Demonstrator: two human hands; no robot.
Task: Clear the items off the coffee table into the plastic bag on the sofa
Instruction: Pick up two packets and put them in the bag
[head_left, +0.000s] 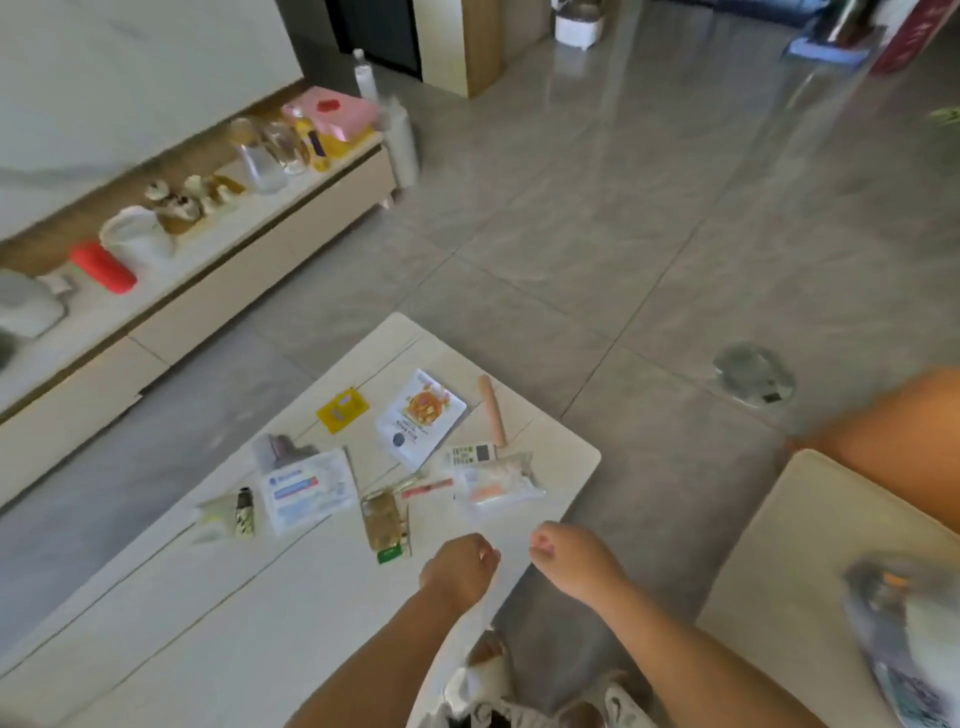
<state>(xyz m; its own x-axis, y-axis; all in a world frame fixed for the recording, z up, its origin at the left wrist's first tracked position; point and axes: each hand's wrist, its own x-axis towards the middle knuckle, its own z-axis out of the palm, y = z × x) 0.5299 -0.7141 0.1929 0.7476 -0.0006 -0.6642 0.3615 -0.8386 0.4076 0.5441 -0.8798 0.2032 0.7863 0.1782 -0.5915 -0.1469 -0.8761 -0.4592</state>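
The white coffee table (218, 613) carries several small items: a yellow sachet (343, 409), a white food packet with an orange picture (421, 415), a sausage stick (491, 410), a blue-and-white wipes pack (304, 488), a clear bag with orange pieces (496, 480), a brown snack pack (383, 522) and a small patterned tube (244, 512). My left hand (460, 569) and my right hand (571, 564) hover over the table's near right edge, both curled into fists with nothing visible in them. A grey plastic bag (904, 623) lies blurred on the sofa cushion (779, 571) at the right.
A long low cabinet (218, 280) along the left wall holds jars, a red cylinder (103, 267), a white kettle (136, 239) and a pink box (332, 111). Grey tiled floor (597, 234) spreads beyond the table. An orange cushion (893, 447) sits at the right.
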